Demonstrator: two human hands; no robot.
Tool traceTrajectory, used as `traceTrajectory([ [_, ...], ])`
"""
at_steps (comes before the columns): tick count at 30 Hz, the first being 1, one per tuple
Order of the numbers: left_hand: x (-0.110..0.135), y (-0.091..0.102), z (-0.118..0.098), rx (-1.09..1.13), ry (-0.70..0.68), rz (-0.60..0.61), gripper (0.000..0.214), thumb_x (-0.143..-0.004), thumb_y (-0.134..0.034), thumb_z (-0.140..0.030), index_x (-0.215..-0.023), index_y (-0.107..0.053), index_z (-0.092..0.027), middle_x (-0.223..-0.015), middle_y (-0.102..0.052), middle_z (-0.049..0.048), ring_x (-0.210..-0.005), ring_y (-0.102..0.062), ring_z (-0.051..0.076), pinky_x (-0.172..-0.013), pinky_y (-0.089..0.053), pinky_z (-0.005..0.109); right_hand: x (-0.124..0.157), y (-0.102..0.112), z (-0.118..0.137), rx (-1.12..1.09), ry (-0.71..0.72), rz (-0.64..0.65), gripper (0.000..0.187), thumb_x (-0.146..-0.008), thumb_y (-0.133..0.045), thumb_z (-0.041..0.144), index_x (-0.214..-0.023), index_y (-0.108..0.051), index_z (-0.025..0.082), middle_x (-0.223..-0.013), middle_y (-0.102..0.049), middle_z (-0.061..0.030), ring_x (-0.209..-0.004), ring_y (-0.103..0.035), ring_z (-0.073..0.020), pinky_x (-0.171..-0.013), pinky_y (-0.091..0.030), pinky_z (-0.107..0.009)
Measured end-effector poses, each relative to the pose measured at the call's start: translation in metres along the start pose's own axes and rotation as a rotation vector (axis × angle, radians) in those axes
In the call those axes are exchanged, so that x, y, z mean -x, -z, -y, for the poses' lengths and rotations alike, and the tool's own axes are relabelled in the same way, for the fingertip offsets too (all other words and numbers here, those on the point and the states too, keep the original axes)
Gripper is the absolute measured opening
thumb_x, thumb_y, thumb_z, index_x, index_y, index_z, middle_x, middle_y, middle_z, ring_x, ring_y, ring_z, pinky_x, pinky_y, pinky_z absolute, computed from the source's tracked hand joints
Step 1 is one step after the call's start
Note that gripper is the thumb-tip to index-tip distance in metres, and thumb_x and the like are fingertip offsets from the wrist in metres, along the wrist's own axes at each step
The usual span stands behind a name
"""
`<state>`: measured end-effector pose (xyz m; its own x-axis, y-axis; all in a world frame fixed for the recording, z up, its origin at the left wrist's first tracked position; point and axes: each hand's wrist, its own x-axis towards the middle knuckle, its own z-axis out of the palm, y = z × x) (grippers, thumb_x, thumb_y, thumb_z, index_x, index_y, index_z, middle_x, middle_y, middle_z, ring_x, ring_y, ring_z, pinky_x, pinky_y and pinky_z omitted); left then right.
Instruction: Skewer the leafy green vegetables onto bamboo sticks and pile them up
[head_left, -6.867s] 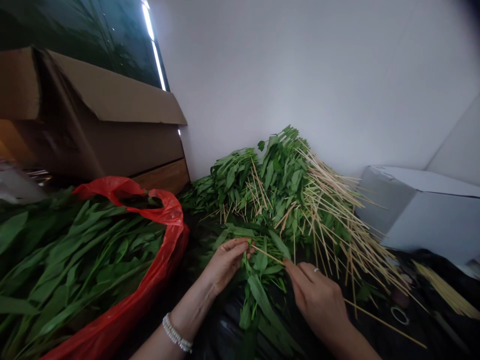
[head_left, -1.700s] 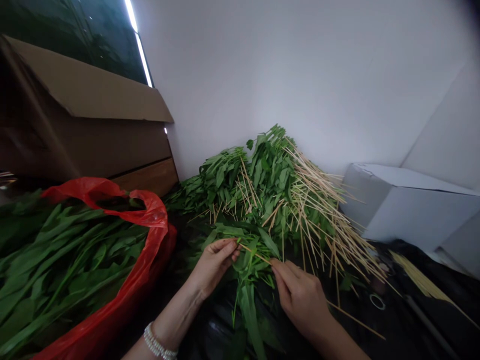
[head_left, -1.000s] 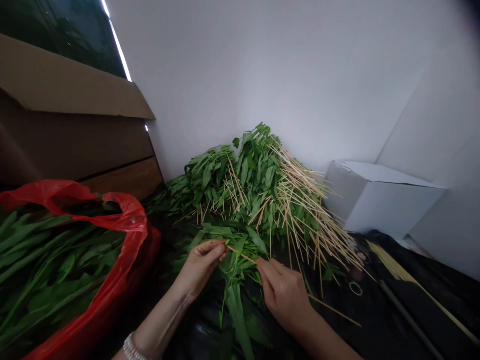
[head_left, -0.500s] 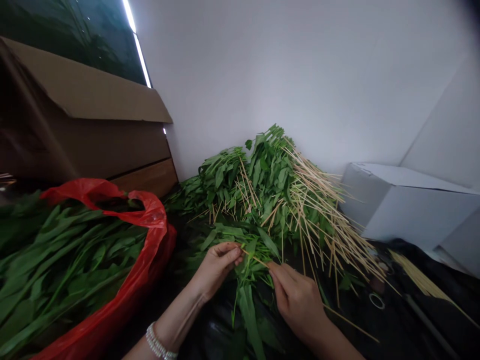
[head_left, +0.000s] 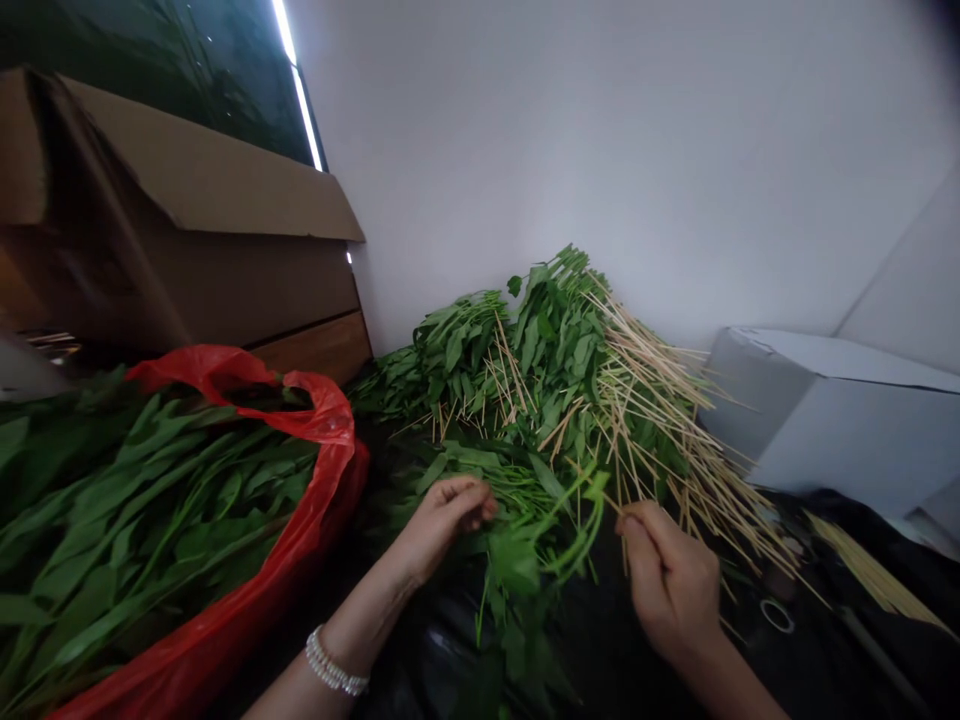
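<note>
My right hand (head_left: pixel 667 580) is closed around a thin wooden skewer (head_left: pixel 606 498). Leafy green stems (head_left: pixel 577 545) hang from the skewer's left end, blurred by motion. To the left, my left hand (head_left: pixel 452 520) has its fingers curled in towards the thumb, apart from the skewer; whether anything is between the fingertips is hidden. Loose long-leaved greens (head_left: pixel 517 490) lie beside and beyond it. Behind both hands a heap of skewered greens (head_left: pixel 555 335) leans against the wall, its bare sticks (head_left: pixel 667 400) fanning down to the right.
A red plastic bag (head_left: pixel 341 450) full of leafy greens (head_left: pixel 172 520) stands at the left. An open cardboard box (head_left: pixel 225 270) rises behind it. At the right are a white box (head_left: pixel 855 430), a bundle of skewers (head_left: pixel 870 560) and a pale ring (head_left: pixel 777 616).
My right hand has moved right with the skewer, and the stems on it have swung along. The left hand, earlier at the skewer's other end, is now apart from it.
</note>
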<state>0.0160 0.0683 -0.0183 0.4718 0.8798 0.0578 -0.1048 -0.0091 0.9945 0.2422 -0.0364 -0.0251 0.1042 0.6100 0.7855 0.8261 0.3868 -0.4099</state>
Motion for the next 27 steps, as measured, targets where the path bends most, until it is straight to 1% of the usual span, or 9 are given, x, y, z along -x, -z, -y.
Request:
traceTrajectory([
  [2, 0.006, 0.003, -0.006, -0.233, -0.003, 0.343, 0.01, -0.075, -0.067, -0.024, -0.075, -0.075, -0.018, -0.074, -0.066, 0.0029, -0.062, -0.053, 0.012, -0.056, -0.038, 0.021, -0.003, 0.004, -0.002, 0.026, -0.023, -0.024, 0.023, -0.093, -0.039, 0.023, -0.074, -0.051, 0.02, -0.052, -0.04, 0.0066, -0.041, -0.042, -0.0079, -0.046, -0.032, -0.021],
  [4, 0.011, 0.006, -0.009, -0.432, -0.057, 0.647, 0.023, -0.066, -0.067, -0.011, -0.083, -0.077, -0.021, -0.083, -0.065, 0.0024, -0.067, -0.054, 0.014, -0.057, -0.038, 0.021, -0.004, 0.004, -0.002, 0.058, -0.028, -0.03, 0.025, -0.093, -0.038, 0.025, -0.073, -0.051, 0.021, -0.051, -0.041, 0.0063, -0.041, -0.042, -0.0085, -0.046, -0.033, -0.022],
  [7, 0.012, 0.011, -0.003, -0.676, -0.152, 0.801, 0.037, -0.057, -0.06, 0.001, -0.08, -0.077, -0.023, -0.077, -0.061, 0.0005, -0.071, -0.053, 0.015, -0.058, -0.038, 0.021, -0.005, 0.002, -0.002, 0.073, -0.024, -0.029, 0.024, -0.093, -0.038, 0.025, -0.074, -0.052, 0.021, -0.052, -0.043, 0.0057, -0.042, -0.044, -0.0087, -0.047, -0.033, -0.022],
  [12, 0.008, 0.014, 0.013, -0.905, -0.231, 0.758, 0.032, -0.054, -0.064, 0.002, -0.071, -0.075, -0.024, -0.067, -0.059, -0.0016, -0.072, -0.053, 0.016, -0.063, -0.037, 0.023, -0.003, -0.002, -0.005, 0.072, -0.009, -0.035, 0.021, -0.093, -0.039, 0.023, -0.079, -0.054, 0.02, -0.058, -0.05, 0.0045, -0.045, -0.048, -0.0083, -0.049, -0.035, -0.022],
  [15, 0.009, 0.011, 0.009, -0.85, -0.21, 0.757, 0.025, -0.056, -0.072, -0.003, -0.068, -0.075, -0.025, -0.063, -0.059, -0.0021, -0.07, -0.053, 0.017, -0.062, -0.037, 0.024, -0.001, -0.003, -0.006, 0.084, 0.003, -0.021, 0.02, -0.094, -0.04, 0.023, -0.081, -0.054, 0.02, -0.062, -0.055, 0.0031, -0.047, -0.051, -0.0088, -0.05, -0.036, -0.022],
  [18, 0.012, 0.007, -0.003, -0.641, -0.12, 0.69, 0.012, -0.065, -0.077, -0.016, -0.075, -0.077, -0.023, -0.071, -0.063, 0.0003, -0.071, -0.055, 0.017, -0.061, -0.039, 0.023, 0.001, -0.002, -0.006, 0.086, 0.001, -0.009, 0.019, -0.094, -0.04, 0.024, -0.082, -0.054, 0.02, -0.065, -0.058, 0.0019, -0.051, -0.054, -0.0096, -0.052, -0.037, -0.022],
  [22, 0.01, 0.007, -0.015, -0.267, -0.064, 0.416, 0.012, -0.074, -0.073, -0.029, -0.08, -0.076, -0.019, -0.08, -0.067, 0.0051, -0.074, -0.059, 0.017, -0.069, -0.044, 0.024, 0.002, -0.001, -0.003, 0.057, 0.02, -0.004, 0.017, -0.094, -0.041, 0.022, -0.085, -0.054, 0.02, -0.066, -0.058, 0.0018, -0.052, -0.054, -0.0095, -0.052, -0.038, -0.022],
  [25, 0.005, 0.01, -0.014, 0.052, -0.044, 0.109, 0.017, -0.068, -0.079, -0.031, -0.078, -0.076, -0.018, -0.079, -0.07, 0.0044, -0.074, -0.061, 0.015, -0.072, -0.044, 0.023, 0.002, -0.004, 0.001, 0.019, 0.073, 0.014, 0.014, -0.093, -0.041, 0.02, -0.088, -0.055, 0.02, -0.067, -0.058, 0.0017, -0.053, -0.054, -0.0092, -0.053, -0.038, -0.022],
  [27, 0.003, 0.01, -0.011, 0.247, -0.003, -0.028, 0.024, -0.062, -0.083, -0.031, -0.081, -0.076, -0.018, -0.082, -0.071, 0.0032, -0.072, -0.061, 0.013, -0.071, -0.045, 0.021, 0.004, -0.008, 0.004, 0.009, 0.114, 0.056, 0.014, -0.092, -0.042, 0.019, -0.09, -0.055, 0.019, -0.066, -0.057, 0.0016, -0.053, -0.054, -0.0094, -0.054, -0.039, -0.022],
])
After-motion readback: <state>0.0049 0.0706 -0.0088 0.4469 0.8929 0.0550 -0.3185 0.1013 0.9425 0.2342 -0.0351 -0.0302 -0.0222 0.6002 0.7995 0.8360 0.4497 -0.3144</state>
